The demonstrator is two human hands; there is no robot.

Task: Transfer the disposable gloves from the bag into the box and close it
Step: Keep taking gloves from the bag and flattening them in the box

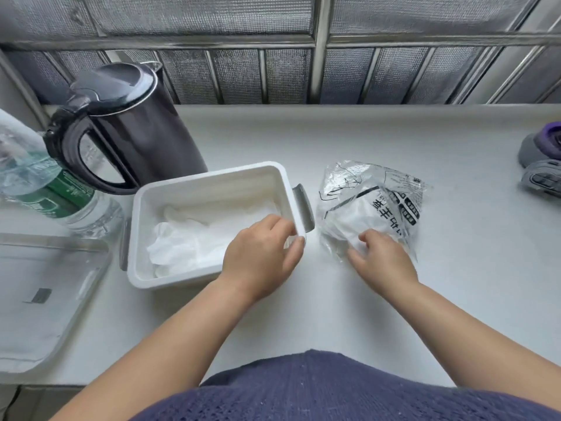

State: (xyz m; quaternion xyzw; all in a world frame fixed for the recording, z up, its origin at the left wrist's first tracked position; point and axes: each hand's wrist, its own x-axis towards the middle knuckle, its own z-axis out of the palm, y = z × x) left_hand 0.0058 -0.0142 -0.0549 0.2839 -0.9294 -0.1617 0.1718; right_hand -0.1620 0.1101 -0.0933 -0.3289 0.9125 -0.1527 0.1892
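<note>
Gloves (188, 247) lie crumpled in the white box (212, 174), and more are inside the clear bag (373, 205) just beside it on the counter (334, 314). Left hand (261, 256) grips the box's near corner, thumb outside, fingers over the rim. Right hand (384, 261) curls its fingers on the bag's near end; whether it pinches gloves or only film, I cannot tell. Transfer seems midway; the next pull needs a steady box. Clear lid (45, 299) lies at the left. Bag print is black Chinese characters, turned sideways and not surely readable.

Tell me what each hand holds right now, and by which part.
The left hand grips the white box by its near right corner, fingers over the rim. The right hand grips the plastic bag at its near edge.
</note>
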